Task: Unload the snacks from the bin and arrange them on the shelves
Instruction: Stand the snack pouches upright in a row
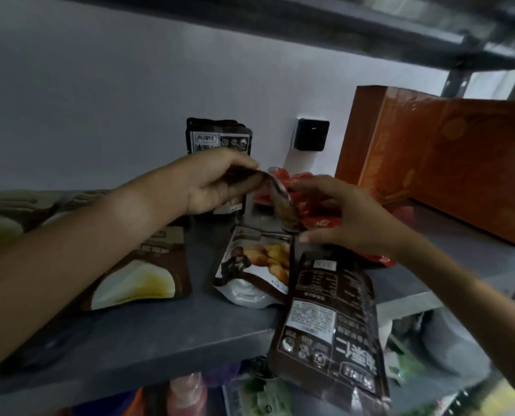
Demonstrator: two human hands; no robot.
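soft pouch held edge-on over the shelf, both hands pinching

obs: at frame centre a brown snack pouch (pixel 280 202) is seen nearly edge-on above the grey shelf (pixel 166 331). left hand (pixel 211 184) pinches its upper end, fingers curled round the seal; right hand (pixel 340 214) pinches the lower end between thumb and fingertips.

surroundings: chestnut pouch (pixel 259 265) lies flat just below; a dark pouch (pixel 331 334) overhangs the shelf's front edge at lower centre; red packets (pixel 304 190) sit behind the right hand; another dark pouch (pixel 218 139) stands against the wall; orange box (pixel 436 163) at upper right. the bin is not identifiable.

handling, judged: the held pouch looks light, limp film, glossy and likely slippery; it bends between the grips. best hold is the flat sealed edges, not the filled belly. contents may crush if squeezed. overhanging pouch could slide off if knocked.
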